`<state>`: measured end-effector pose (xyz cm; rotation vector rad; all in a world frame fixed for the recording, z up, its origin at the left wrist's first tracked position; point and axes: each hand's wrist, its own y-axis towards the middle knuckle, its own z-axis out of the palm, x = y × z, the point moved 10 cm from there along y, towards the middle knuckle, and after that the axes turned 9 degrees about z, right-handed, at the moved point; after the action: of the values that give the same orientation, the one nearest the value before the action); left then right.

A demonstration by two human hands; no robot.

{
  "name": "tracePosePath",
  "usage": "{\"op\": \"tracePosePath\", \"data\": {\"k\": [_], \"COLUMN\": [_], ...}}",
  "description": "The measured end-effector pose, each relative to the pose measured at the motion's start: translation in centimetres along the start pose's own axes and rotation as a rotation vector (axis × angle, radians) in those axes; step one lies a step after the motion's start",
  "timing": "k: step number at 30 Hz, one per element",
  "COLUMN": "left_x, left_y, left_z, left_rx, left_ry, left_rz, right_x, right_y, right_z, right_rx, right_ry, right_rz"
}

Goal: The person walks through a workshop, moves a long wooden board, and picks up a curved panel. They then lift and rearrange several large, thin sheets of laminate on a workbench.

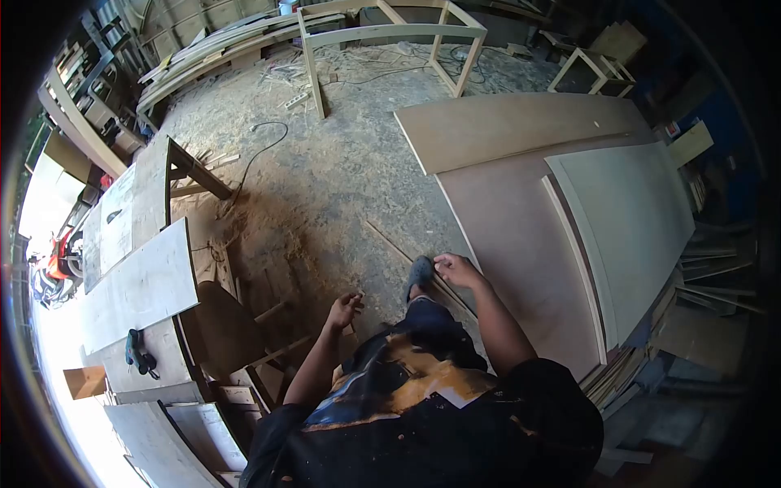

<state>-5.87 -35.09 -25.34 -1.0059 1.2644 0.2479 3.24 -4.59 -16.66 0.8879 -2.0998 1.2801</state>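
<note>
My left hand [346, 311] hangs in front of my body with its fingers loosely bent and a little apart. Nothing shows in it. The nearest thing on that side is the dark wooden framing under the workbench. My right hand [457, 270] is further forward, beside the left edge of a large brown panel [521, 220], seemingly apart from it. Its fingers are half curled with nothing visible between them. Below the hands a shoe [418, 275] stands on the floor by a thin wooden strip [390, 242].
Left, a workbench carries a pale board [150, 285] and a dark hand tool [140, 354]. A white panel [626, 220] lies on the right stack. Ahead stand a wooden frame [390, 35] and stacked planks [220, 53]. A cable [264, 146] and sawdust [281, 236] lie on the floor.
</note>
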Motion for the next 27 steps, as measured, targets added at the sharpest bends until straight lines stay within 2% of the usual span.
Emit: {"op": "tracePosePath", "data": {"k": [4,6,7,11,13,15,17,18,20,22,24,27], "left_x": [-0.2,-0.1,0.0,0.1,-2.4,-4.2,-7.4,-8.6,-13.5,-15.7,-16.9,-13.0], "left_y": [3.7,5.9,6.9,10.2,13.0,15.1,18.6,19.9,22.2,23.3,25.4,27.9], "left_z": [-1.0,-2.6,-4.1,-10.6,-13.0,-15.8,-17.5,-18.2,-19.9,-21.0,-23.4,-27.5], "left_rx": [0.023,0.018,-0.039,-0.165,-0.209,-0.267,-0.318,-0.341,-0.406,-0.437,-0.459,-0.427], "left_ry": [0.056,0.082,0.085,0.099,0.100,0.093,-0.138,-0.156,-0.089,-0.135,-0.173,-0.255], "left_rz": [0.000,-0.003,-0.048,-0.192,-0.209,-0.240,-0.074,-0.082,0.098,0.097,0.104,-0.063], "right_x": [1.8,2.2,3.2,8.7,12.0,15.8,19.1,20.7,23.9,25.6,25.0,19.6], "right_y": [6.7,9.8,11.6,18.1,21.8,22.8,24.1,25.1,26.7,28.5,32.1,38.3], "right_z": [-1.3,-2.0,-3.2,-9.4,-14.4,-18.7,-22.4,-24.5,-27.4,-29.9,-30.5,-28.4], "right_rx": [0.092,0.201,0.201,0.113,-0.051,-0.098,-0.097,-0.127,-0.145,-0.213,-0.178,-0.133], "right_ry": [0.156,0.365,0.367,0.453,0.415,0.551,0.636,0.664,0.681,0.813,0.889,1.139], "right_rz": [0.022,0.112,0.099,-0.053,-0.274,-0.194,-0.071,-0.086,-0.100,0.002,0.027,0.169]}}
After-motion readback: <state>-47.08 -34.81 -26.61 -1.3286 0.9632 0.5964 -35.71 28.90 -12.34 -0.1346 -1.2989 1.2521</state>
